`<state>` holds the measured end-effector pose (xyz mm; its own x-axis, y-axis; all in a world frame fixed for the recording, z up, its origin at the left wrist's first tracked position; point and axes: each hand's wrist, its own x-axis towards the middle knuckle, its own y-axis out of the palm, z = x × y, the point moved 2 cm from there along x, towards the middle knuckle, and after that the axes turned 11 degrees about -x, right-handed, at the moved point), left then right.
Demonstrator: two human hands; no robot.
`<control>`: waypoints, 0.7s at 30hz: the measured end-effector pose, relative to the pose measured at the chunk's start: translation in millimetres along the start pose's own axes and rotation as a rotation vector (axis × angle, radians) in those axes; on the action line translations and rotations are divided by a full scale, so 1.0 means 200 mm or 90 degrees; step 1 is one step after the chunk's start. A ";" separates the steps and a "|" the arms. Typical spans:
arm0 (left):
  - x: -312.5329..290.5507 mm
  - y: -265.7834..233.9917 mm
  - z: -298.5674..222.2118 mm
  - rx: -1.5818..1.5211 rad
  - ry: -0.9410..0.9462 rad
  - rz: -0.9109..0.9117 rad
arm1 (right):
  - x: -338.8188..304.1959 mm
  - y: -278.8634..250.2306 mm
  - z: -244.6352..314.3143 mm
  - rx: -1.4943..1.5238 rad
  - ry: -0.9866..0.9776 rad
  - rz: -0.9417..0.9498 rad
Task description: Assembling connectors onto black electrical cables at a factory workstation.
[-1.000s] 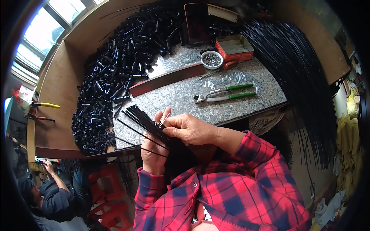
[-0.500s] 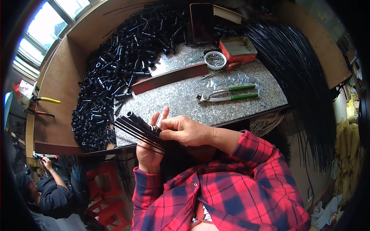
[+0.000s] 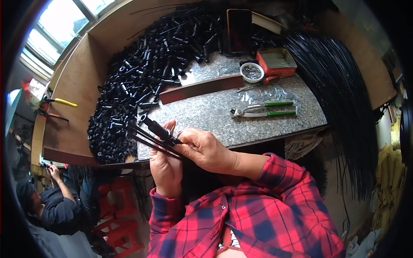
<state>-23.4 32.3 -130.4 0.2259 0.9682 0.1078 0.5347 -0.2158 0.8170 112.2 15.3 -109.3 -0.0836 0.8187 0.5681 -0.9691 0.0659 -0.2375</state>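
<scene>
Left hand (image 3: pixel 166 172): grip closed around the lower part of a black tube (image 3: pixel 154 126) and several thin black rods (image 3: pixel 148 142). Right hand (image 3: pixel 205 151): grip pinched on the near end of the tube; the exact contact between the fingertips is hidden. The tube and rods are located over the front left part of the speckled grey surface (image 3: pixel 202 118), tilted, with the far ends directed up and left toward the pile of black pieces (image 3: pixel 146 69).

A red bar (image 3: pixel 202 89) lies across the surface beyond the hands, its left end near the pile. Pliers with green handles (image 3: pixel 264 109) lie to the right of the hands, jaws toward the left. Behind the pliers stands a white bowl (image 3: pixel 252 80) of small metal pieces, just beside a red box (image 3: pixel 278 71). A dark flat panel (image 3: pixel 239 31) stands behind the bowl. Long black rods (image 3: pixel 340 94) hang over the right edge of the surface.
</scene>
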 end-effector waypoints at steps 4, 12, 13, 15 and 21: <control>-0.05 0.02 -0.08 0.086 0.105 0.015 | 0.07 0.04 0.01 -0.059 -0.009 -0.001; -0.09 0.09 -0.23 0.397 0.201 -0.060 | 0.10 0.10 0.05 -0.058 0.015 0.121; -0.08 0.08 -0.24 0.398 0.204 -0.057 | 0.10 0.10 0.06 -0.049 0.008 0.130; -0.08 0.07 -0.25 0.375 0.167 -0.066 | 0.11 0.10 0.06 -0.045 0.004 0.115; -0.09 0.10 -0.27 0.419 0.208 -0.032 | 0.07 0.11 0.02 -0.024 0.091 0.153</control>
<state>-60.5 17.1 -86.6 -0.0105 0.9450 0.3268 0.9391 -0.1029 0.3280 88.5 25.8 -104.7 -0.2733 0.8855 0.3757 -0.9160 -0.1204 -0.3827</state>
